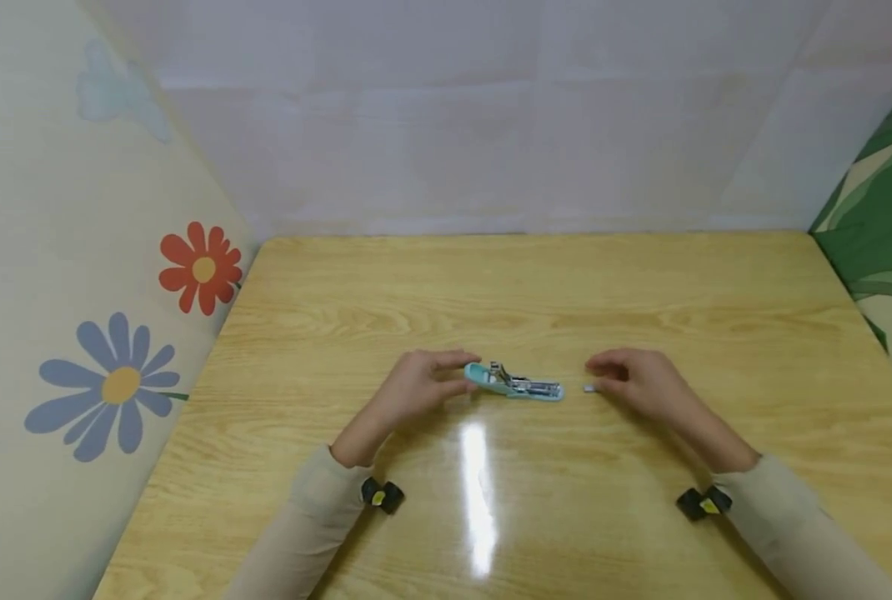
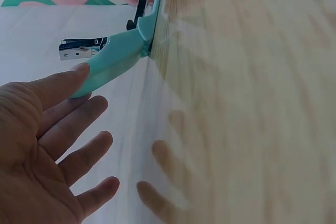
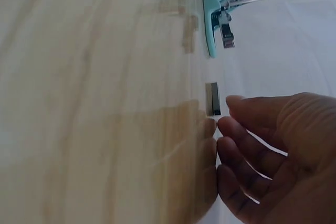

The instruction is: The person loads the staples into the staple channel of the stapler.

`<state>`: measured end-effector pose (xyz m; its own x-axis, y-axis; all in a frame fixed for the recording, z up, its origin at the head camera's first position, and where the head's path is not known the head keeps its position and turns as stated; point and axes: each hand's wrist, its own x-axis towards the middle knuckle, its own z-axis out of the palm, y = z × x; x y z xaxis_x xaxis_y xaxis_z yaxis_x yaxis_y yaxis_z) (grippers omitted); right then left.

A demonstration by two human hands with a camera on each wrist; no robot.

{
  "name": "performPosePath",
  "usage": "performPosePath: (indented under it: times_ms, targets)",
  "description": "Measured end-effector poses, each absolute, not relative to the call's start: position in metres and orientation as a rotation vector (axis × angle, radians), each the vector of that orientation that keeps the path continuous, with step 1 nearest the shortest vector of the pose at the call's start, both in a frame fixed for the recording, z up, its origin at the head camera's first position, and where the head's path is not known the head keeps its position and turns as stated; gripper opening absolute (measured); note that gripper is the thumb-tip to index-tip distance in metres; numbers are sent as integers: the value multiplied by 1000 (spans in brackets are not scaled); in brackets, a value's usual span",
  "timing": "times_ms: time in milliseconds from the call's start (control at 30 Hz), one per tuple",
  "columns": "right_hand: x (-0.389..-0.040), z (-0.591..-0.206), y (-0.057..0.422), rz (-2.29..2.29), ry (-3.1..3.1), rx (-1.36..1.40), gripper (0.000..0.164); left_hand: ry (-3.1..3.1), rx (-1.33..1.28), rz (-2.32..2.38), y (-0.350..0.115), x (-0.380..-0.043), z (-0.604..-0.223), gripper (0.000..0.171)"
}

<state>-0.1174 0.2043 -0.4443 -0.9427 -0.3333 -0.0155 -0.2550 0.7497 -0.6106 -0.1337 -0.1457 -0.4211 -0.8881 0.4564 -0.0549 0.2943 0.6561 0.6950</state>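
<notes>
A mint-green stapler (image 1: 504, 387) is folded wide open on the table, its metal staple channel exposed and its lid tilted up to the left. My left hand (image 1: 416, 385) pinches the lid end between thumb and forefinger; in the left wrist view its other fingers spread free below the stapler (image 2: 118, 56). A short strip of staples (image 3: 216, 99) lies on the table to the right of the stapler. Beside that strip is my right hand (image 1: 641, 382), thumb and bent fingers close around its near end, with a small gap showing at the thumb in the right wrist view.
Wood-grain table (image 1: 566, 292) lies under both hands, with a bright glare streak (image 1: 478, 500) in front of the stapler. A white wall covering (image 1: 491, 150) rises behind its back edge. Flower-patterned panels (image 1: 119, 385) stand at the left, and a green leaf-patterned one at the right.
</notes>
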Motion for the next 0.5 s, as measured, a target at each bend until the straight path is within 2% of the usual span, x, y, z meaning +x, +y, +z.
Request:
performPosePath:
  times_ms: [500]
  targets:
    - [-114, -442, 196, -807, 2910, -579, 16, 2581, 534, 1066, -143, -132, -421, 34]
